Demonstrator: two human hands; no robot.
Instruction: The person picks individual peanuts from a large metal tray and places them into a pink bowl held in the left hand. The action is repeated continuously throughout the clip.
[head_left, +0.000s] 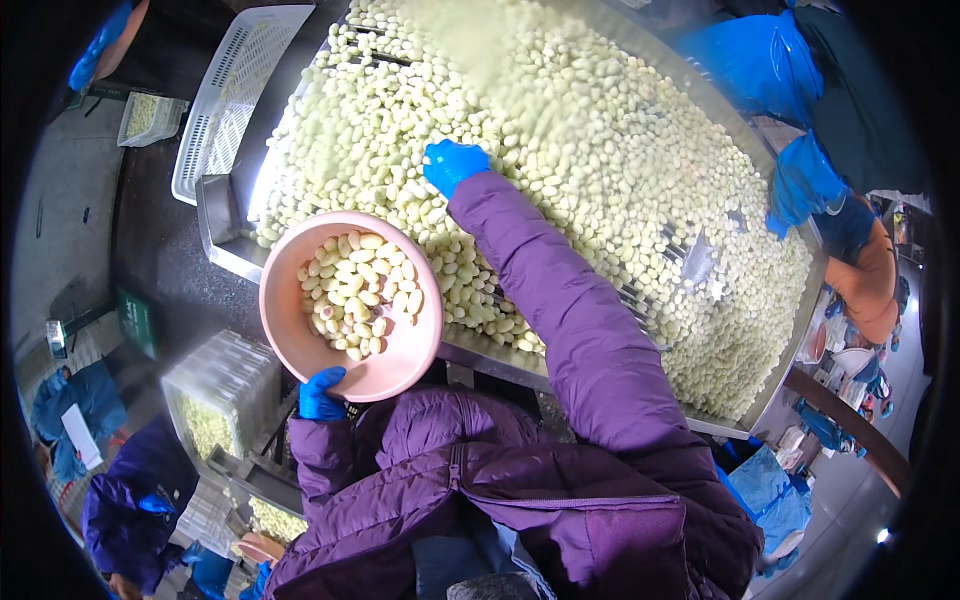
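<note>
My left hand (322, 394), in a blue glove, grips the near rim of a pink plastic bowl (281, 300). Inside lie many pale oval fruits (352, 277) that look like grapes; a few have brown spots. The bowl is tilted over the near left edge of a metal sorting table (487, 357). My right hand (456, 166), also gloved in blue, reaches to the middle of the table and touches the thick layer of pale green oval fruits (390, 142) there. Its fingers curl down and away from view, so whether they hold a fruit cannot be seen.
A white perforated plastic basket (217, 135) stands beyond the table's left end. Stacked clear crates (225, 382) hold more fruit at the lower left. Across the table, a co-worker's blue sleeve (806, 180) is at the right edge. Another person in purple (139, 495) is behind at left.
</note>
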